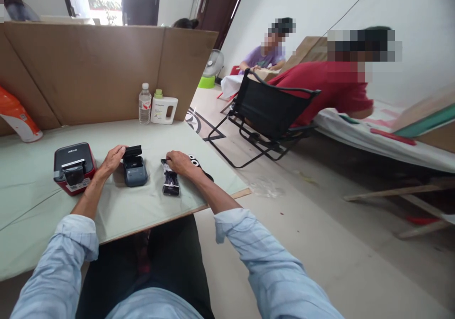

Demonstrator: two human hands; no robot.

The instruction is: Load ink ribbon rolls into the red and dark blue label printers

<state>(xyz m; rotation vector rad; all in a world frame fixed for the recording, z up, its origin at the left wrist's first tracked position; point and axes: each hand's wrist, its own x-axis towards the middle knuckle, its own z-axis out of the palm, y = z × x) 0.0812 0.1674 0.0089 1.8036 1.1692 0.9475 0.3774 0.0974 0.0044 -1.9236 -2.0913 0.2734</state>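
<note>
Blue shirt (152,305) | left hand (112,159) pinching device lid (133,151) | right hand (180,162) pinching packet (171,180) | bottles (159,111), cardboard (99,72) behind

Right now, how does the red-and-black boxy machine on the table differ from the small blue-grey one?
Size: the red-and-black machine is clearly larger than the blue-grey machine.
Lid: the blue-grey machine's lid is raised, with the left hand at it; the red-and-black machine's top looks closed.
Shared: both rest on the same pale-green tabletop.
</note>
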